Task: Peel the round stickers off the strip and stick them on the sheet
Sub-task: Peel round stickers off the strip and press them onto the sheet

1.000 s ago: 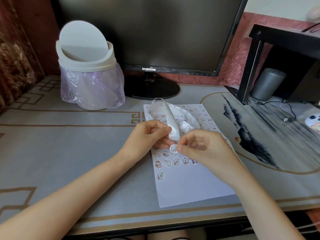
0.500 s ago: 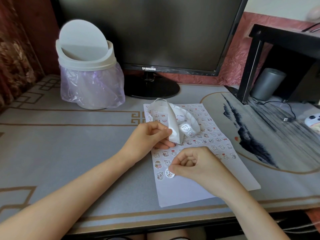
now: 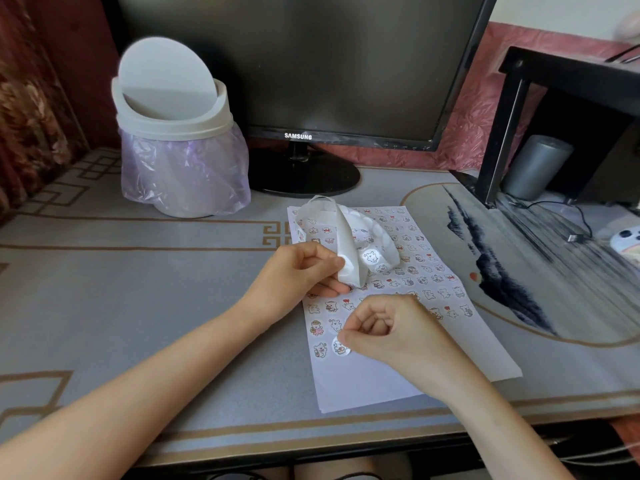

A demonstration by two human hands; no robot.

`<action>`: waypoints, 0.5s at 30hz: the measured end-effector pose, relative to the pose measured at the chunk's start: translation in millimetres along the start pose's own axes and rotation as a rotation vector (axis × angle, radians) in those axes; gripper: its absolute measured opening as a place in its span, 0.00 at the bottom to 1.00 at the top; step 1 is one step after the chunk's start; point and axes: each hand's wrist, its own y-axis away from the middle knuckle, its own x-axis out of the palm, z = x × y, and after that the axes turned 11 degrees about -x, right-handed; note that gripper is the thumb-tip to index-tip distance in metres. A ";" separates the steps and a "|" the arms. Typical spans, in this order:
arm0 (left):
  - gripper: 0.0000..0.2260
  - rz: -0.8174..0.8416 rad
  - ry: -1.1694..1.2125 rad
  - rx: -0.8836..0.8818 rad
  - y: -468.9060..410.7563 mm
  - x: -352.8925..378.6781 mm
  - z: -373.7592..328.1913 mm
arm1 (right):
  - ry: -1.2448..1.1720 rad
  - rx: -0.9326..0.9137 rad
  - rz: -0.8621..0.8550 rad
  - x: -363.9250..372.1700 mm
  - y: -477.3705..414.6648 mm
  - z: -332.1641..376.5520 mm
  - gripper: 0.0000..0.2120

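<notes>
A white swing-lid bin (image 3: 166,98) lined with a pale purple bag is set at the back left of the desk (image 3: 121,289). Just to its right a dark monitor (image 3: 301,64) is stood on a round foot.

In front of these, the left hand (image 3: 294,275) is held over the left edge of the sheet (image 3: 367,379). Its fingers are curled, and the strip (image 3: 348,251) is pinched between the thumb and the forefinger near its lower end. From that grip the strip is looped up and back over the top of the sheet, with printed round stickers seen on its right-hand fold.

The sheet is laid flat on the desk, slightly skewed, and rows of small cartoon stickers are spread over its upper two thirds. Its lower part is left plain white.

Near the left end of the lowest row, one round sticker (image 3: 340,347) is laid on the paper. Its right edge is met by the thumb and forefinger of the right hand (image 3: 398,334). The other fingers are folded into the palm. The sticker seems to be nipped at its rim, though it cannot be told whether it is pressed fully flat.

At the far right a black shelf (image 3: 568,74) is stood on the desk, with a grey cylinder (image 3: 536,164) placed beneath it.
</notes>
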 end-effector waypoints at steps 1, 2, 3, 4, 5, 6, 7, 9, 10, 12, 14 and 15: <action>0.04 0.001 0.000 0.001 0.0 0.0 0.1 | 0.013 -0.005 -0.005 0.6 0.2 -0.1 0.05; 0.04 0.002 0.001 0.002 0.1 0.1 0.2 | 0.028 -0.008 -0.012 1.3 0.4 -0.4 0.05; 0.04 0.003 0.002 0.003 0.0 0.0 0.5 | 0.043 -0.011 -0.019 2.1 0.7 -0.8 0.05; 0.04 0.004 0.000 0.004 -0.1 0.0 0.6 | 0.059 -0.013 -0.026 2.8 1.1 -1.0 0.05; 0.04 0.003 -0.004 0.006 -0.2 -0.1 0.7 | 0.075 -0.016 -0.032 3.5 1.2 -1.6 0.05; 0.04 0.002 -0.008 0.008 -0.4 -0.2 0.8 | 0.091 -0.019 -0.035 3.9 1.3 -2.1 0.05; 0.04 0.002 -0.011 0.008 -0.8 -0.3 0.9 | 0.107 -0.022 -0.036 4.3 1.0 -2.8 0.05; 0.04 0.000 -0.014 0.007 -1.2 -0.6 1.6 | 0.125 -0.028 -0.037 4.8 0.4 -4.4 0.05; 0.04 -0.001 -0.018 0.008 -1.2 -0.8 2.1 | 0.130 -0.029 -0.036 4.6 0.3 -5.0 0.05; 0.05 -0.001 -0.024 0.009 -1.7 -1.1 2.6 | 0.138 -0.032 -0.031 3.7 0.2 -6.1 0.06; 0.05 -0.001 -0.027 0.011 -2.5 -1.3 2.8 | 0.133 -0.042 -0.028 2.2 0.5 -6.3 0.07; 0.05 0.000 -0.028 0.013 -2.8 -1.2 2.8 | 0.122 -0.050 -0.030 1.4 0.3 -6.3 0.09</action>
